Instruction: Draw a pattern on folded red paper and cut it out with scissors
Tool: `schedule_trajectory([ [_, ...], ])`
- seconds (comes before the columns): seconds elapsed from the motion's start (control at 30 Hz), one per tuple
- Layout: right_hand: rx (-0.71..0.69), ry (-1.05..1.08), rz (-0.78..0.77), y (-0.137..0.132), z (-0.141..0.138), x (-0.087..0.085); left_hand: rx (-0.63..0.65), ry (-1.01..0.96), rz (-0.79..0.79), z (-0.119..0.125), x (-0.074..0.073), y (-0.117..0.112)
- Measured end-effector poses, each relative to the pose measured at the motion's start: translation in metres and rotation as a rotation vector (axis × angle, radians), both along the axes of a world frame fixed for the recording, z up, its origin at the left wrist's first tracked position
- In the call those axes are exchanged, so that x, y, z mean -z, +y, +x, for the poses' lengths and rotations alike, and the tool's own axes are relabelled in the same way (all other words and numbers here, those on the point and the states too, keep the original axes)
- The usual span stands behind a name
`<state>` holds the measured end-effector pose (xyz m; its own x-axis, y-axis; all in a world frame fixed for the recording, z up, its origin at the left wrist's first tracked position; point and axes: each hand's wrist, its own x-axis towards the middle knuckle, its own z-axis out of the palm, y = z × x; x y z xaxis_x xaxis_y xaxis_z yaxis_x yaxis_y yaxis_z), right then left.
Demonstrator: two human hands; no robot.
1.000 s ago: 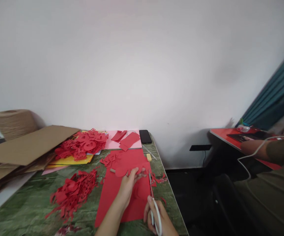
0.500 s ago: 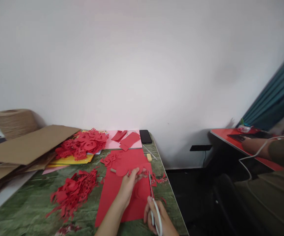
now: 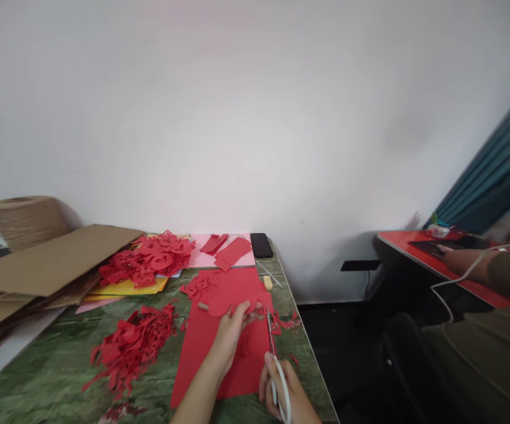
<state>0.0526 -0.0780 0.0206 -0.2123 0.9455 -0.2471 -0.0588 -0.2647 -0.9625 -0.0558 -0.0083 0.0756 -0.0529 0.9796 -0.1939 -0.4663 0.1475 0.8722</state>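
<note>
My left hand (image 3: 231,335) pinches the upper part of a large red paper sheet (image 3: 204,353), which lies on the table and has a partly cut, curving edge. My right hand (image 3: 285,391) holds white-handled scissors (image 3: 277,377), with the thin blades (image 3: 270,335) pointing up along the sheet's right side. Whether the blades are apart is hard to tell. A tangled pile of red paper cut-outs (image 3: 131,347) lies left of my left arm.
The green marbled table (image 3: 52,388) also holds more red cut-outs, pink and yellow card, a black phone (image 3: 261,245), cardboard (image 3: 47,262) and a twine spool (image 3: 25,222). Its right edge drops off. Farther right, a person's forearm (image 3: 462,262) rests on a red desk (image 3: 414,253).
The other person's forearm has shifted slightly on the red desk. My hands, the scissors and the red sheet have barely moved.
</note>
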Motion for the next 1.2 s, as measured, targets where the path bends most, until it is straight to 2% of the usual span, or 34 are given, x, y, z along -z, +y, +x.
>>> schedule_trajectory([
  [0.4,0.047,-0.032,-0.052,0.004,-0.004,0.010,0.010,0.001,0.026,-0.001,0.006,0.003],
  [0.53,0.034,-0.069,-0.037,0.004,-0.003,0.006,0.005,0.040,0.028,-0.002,0.006,0.003],
  [0.7,0.026,-0.017,-0.026,0.001,-0.002,-0.002,-0.012,0.077,0.032,0.000,0.004,0.000],
  [0.97,0.059,-0.012,-0.020,0.002,-0.004,-0.001,-0.012,0.087,0.043,0.001,0.002,-0.001],
  [1.2,0.099,-0.026,-0.056,0.005,-0.004,0.009,-0.031,0.067,0.051,0.000,0.003,0.000],
])
